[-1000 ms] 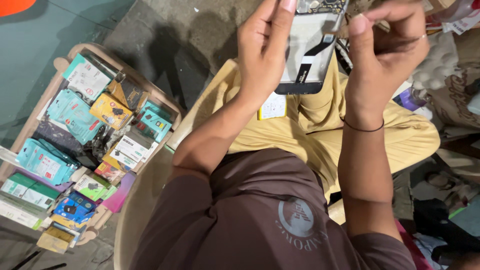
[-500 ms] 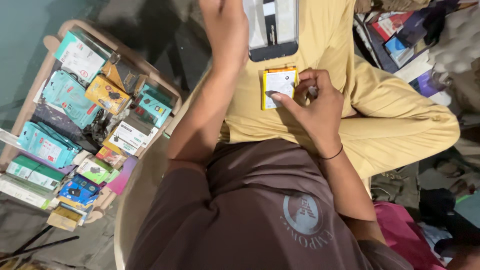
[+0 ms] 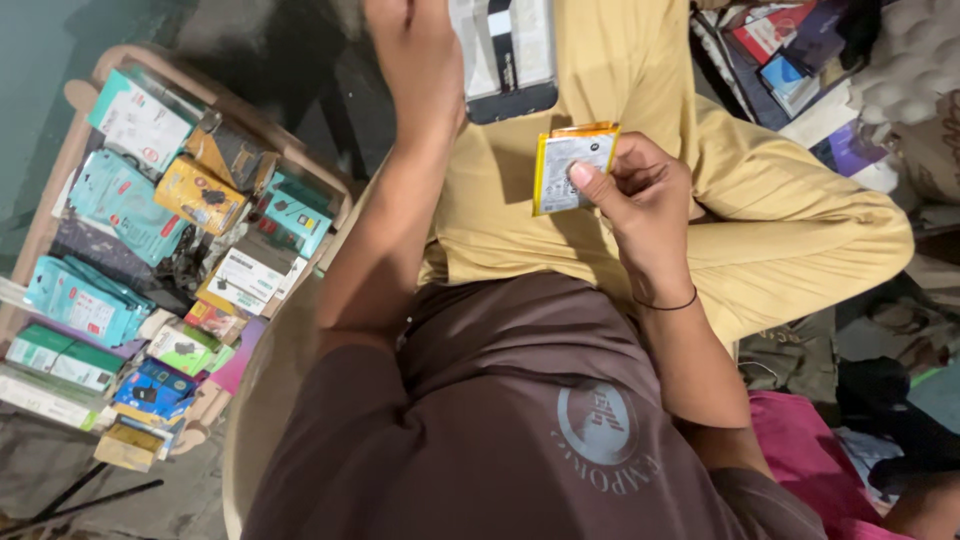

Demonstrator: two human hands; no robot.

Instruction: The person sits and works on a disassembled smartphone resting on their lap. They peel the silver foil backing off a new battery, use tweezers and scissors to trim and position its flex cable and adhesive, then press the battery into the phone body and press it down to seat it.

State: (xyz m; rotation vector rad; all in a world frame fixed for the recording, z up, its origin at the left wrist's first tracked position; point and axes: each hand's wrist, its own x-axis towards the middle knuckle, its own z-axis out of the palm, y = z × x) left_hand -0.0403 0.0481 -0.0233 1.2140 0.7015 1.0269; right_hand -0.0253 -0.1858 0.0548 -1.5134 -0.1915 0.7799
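Half a second on, the right hand (image 3: pixel 640 205) has lifted the flat yellow-edged battery (image 3: pixel 568 168) a little, its fingers (image 3: pixel 590 180) pinching the pack's right edge above the yellow-trousered lap (image 3: pixel 760 200). The left hand (image 3: pixel 415 55) remains closed around the opened phone (image 3: pixel 505 55) at the top. A wooden tray (image 3: pixel 70 150) of packaged accessories (image 3: pixel 120 200) lies on the floor to the left; books (image 3: pixel 790 50) clutter the right.
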